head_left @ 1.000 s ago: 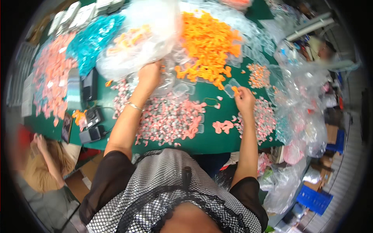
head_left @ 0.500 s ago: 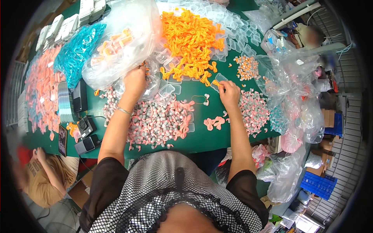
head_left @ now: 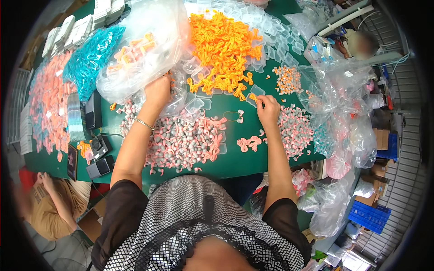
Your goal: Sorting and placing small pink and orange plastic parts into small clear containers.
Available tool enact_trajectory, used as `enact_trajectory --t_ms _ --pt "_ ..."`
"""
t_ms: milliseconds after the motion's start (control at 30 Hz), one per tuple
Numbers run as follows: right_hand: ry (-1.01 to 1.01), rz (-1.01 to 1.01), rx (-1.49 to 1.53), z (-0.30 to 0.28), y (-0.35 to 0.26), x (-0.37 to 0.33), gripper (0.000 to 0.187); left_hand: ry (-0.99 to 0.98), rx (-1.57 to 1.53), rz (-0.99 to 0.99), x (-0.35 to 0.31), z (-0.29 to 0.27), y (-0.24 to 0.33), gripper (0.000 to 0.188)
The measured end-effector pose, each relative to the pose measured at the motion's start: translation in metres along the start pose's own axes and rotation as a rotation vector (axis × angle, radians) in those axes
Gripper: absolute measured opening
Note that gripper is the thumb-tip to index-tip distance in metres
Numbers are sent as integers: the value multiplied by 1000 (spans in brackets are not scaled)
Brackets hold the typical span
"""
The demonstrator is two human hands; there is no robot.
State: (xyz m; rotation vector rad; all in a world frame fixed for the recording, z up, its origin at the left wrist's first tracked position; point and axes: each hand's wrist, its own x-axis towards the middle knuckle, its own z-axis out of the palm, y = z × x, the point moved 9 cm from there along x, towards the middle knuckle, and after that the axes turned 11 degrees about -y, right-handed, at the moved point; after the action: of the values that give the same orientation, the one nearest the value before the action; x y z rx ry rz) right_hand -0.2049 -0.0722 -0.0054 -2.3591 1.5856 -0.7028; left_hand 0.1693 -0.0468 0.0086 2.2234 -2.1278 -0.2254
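Observation:
My right hand [head_left: 270,110] pinches a small orange cord bundle [head_left: 253,96] between thumb and fingers. It is at the near end of a small clear plastic box [head_left: 258,90] lying on the table. My left hand [head_left: 158,92] is curled closed at the lower edge of a large clear plastic bag [head_left: 135,77] with orange and pink pieces inside. Its fingertips are mostly hidden, so what they grip cannot be made out. Between my hands lie a thin cord loop with grey-and-pink ends [head_left: 239,116] and pink cord bundles [head_left: 248,143].
An orange cord heap [head_left: 224,45] and clear boxes [head_left: 282,38] cover the far side. Grey-and-pink pieces lie in two piles, one near me [head_left: 181,142], one at right [head_left: 294,131]. Small electronic devices [head_left: 100,147] stand at left. Another person [head_left: 56,207] sits at lower left.
My right hand has shifted very slightly right and nearer to me, still pinching the orange cord bundle. My left hand stays at the bag's edge, its forearm slightly further left.

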Motion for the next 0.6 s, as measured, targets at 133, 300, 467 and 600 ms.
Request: enact_trajectory --t_ms 133,300,467,600 --pt "-28 -20 -76 2 -7 3 13 110 15 21 0 -4 0 12" --pt "-47 -26 -68 5 -10 8 14 -43 2 -38 -2 -6 4 28" --pt "12 79 255 -1 5 34 12 -18 49 -25 -6 -1 -11 30" --pt "23 77 -177 4 53 65 30 4 -146 40 -7 -5 -3 30"
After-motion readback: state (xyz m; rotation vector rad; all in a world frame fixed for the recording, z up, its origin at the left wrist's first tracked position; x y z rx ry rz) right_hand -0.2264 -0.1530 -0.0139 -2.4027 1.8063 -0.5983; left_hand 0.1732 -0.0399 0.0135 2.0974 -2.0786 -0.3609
